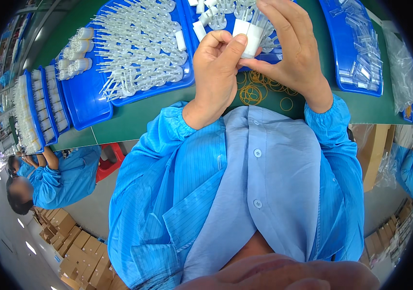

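Note:
Close over the table edge, my left hand (218,70) is closed on a small bundle of white-ended clear plastic tubes (251,42), thumb pressed on the white part. My right hand (296,50) curves round the other side of the bundle. Its thumb reaches the bundle's lower end and its fingers arch up beside the clear part. The far side of the bundle is hidden by my hands. Below them lie several yellow rubber bands (252,94) on the green table (308,114). Behind is a blue tray with white cylinders (198,30) and clear stemmed parts.
At left, a large blue tray (155,88) is heaped with clear thin-stemmed parts. Narrower blue trays (47,108) hold rows of white bundles. A blue tray (337,60) of clear flat tubes stands right, beside clear plastic bags (399,63). A co-worker (54,179) sits at far left.

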`<state>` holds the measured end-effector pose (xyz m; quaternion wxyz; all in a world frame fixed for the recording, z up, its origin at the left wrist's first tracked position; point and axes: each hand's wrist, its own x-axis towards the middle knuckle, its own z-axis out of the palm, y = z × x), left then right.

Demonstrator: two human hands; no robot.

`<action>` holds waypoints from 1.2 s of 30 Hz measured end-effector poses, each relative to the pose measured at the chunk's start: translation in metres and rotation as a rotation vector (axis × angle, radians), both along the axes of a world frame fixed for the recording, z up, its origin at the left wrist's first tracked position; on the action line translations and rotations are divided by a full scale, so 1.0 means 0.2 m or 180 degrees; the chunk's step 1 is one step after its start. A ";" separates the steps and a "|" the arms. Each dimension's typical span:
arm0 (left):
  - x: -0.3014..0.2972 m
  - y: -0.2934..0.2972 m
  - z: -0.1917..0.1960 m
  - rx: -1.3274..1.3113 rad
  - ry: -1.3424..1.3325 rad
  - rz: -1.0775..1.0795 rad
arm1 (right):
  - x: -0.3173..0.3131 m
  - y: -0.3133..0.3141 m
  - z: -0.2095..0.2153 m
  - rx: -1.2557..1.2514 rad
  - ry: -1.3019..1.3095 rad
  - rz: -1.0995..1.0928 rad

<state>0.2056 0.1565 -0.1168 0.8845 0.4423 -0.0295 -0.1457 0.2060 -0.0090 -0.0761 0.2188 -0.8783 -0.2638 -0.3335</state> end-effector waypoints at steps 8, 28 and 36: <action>0.00 0.00 0.03 -0.0497 0.0273 0.0011 | 0.01 0.00 -0.02 0.0012 -0.0167 0.0032; 0.02 -0.02 0.00 0.0314 -0.0612 0.0455 | 0.17 -0.83 0.01 -0.0164 0.0177 -0.1682; 0.05 -0.04 -0.03 0.0405 -0.0777 0.0299 | 0.30 -1.29 -0.36 -0.0996 0.1252 -0.1587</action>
